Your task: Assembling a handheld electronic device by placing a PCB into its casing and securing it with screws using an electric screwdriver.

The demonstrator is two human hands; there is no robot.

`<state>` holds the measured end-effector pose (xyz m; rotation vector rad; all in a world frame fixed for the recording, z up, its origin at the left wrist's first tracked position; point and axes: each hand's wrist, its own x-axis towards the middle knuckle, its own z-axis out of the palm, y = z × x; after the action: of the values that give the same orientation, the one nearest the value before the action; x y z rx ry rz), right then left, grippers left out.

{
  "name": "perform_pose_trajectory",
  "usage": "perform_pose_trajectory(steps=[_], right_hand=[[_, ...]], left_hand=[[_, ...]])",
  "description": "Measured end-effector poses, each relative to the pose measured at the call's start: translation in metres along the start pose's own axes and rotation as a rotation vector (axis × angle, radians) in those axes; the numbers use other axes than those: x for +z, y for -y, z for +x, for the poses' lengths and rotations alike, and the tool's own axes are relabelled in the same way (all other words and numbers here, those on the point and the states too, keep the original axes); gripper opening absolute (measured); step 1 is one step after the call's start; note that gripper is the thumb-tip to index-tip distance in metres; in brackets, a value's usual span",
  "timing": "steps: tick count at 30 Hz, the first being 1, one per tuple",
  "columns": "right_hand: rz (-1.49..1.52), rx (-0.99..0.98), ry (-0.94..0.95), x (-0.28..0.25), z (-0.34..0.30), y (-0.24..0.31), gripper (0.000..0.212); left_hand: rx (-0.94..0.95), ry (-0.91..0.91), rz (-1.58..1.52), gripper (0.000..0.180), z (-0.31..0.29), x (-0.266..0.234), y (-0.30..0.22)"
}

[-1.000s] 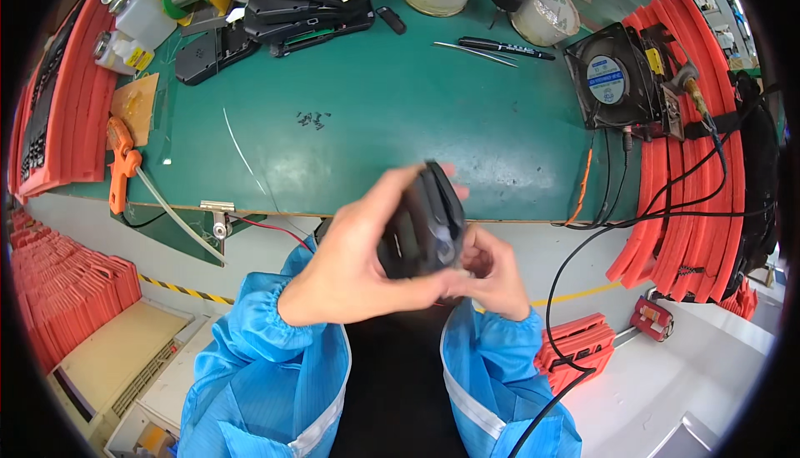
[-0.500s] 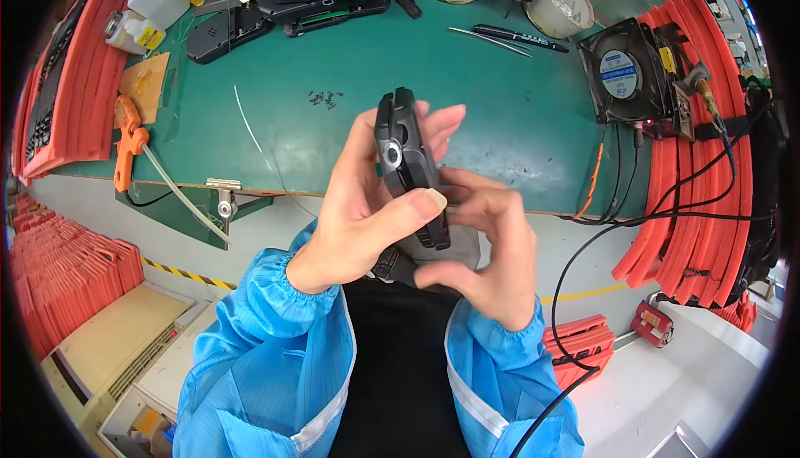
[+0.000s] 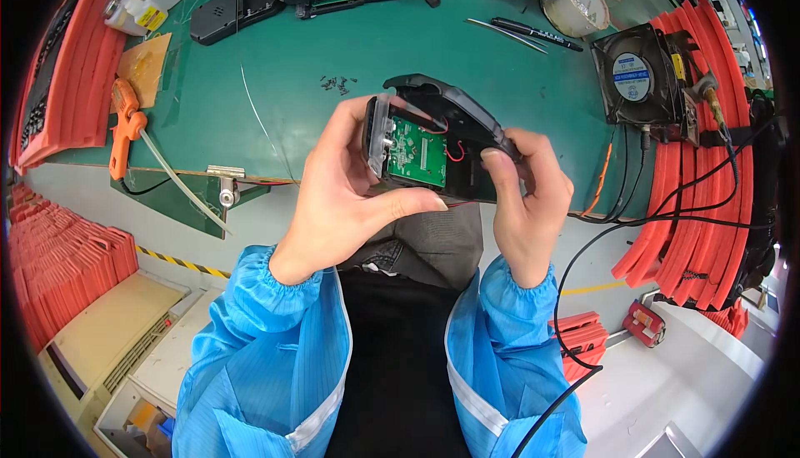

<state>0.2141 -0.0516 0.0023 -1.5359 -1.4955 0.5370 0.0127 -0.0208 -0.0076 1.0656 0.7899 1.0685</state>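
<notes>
Between my hands, over the table's near edge, is a black handheld electronic device, its housing parted. My left hand (image 3: pixel 329 195) grips the half that carries a green circuit board (image 3: pixel 419 155), thumb along the near edge. My right hand (image 3: pixel 536 195) pinches the right end of the black cover half (image 3: pixel 454 106), which is tilted up from the board. Short red wires (image 3: pixel 456 152) show between the halves. The fingers behind the device are partly hidden. Small black screws or bits (image 3: pixel 337 85) lie on the green table (image 3: pixel 283 66) beyond my left hand.
More black housings (image 3: pixel 237 16) are piled at the far left. An orange glue gun (image 3: pixel 127 129) hangs at the left edge. Tweezers (image 3: pixel 508 35) and a black marker (image 3: pixel 537 33) lie far right, near a black fan (image 3: pixel 631 75). Red foam racks (image 3: pixel 67 83) flank the table; cables (image 3: pixel 583 270) run down on the right.
The device was closed and held edge-on. Now it is opened, with the circuit board and red wires in sight. My right hand has moved up and right with the cover.
</notes>
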Motion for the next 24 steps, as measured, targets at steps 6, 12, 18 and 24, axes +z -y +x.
perform_pose_trajectory(steps=[6,12,18,24], right_hand=[[-0.108,-0.024,-0.013,0.003,0.006,0.004,0.015],[-0.159,-0.095,-0.016,0.003,0.011,-0.003,0.014],[-0.154,-0.131,0.004,0.005,0.012,-0.003,0.016],[-0.113,-0.105,0.024,0.004,0.009,-0.004,0.016]], left_hand=[[-0.031,-0.079,0.170,0.086,0.000,-0.004,-0.004],[0.188,-0.060,0.826,0.073,0.004,-0.016,-0.012],[0.463,-0.040,1.082,0.064,0.004,-0.004,-0.011],[0.450,-0.011,1.030,0.062,0.009,0.010,0.003]])
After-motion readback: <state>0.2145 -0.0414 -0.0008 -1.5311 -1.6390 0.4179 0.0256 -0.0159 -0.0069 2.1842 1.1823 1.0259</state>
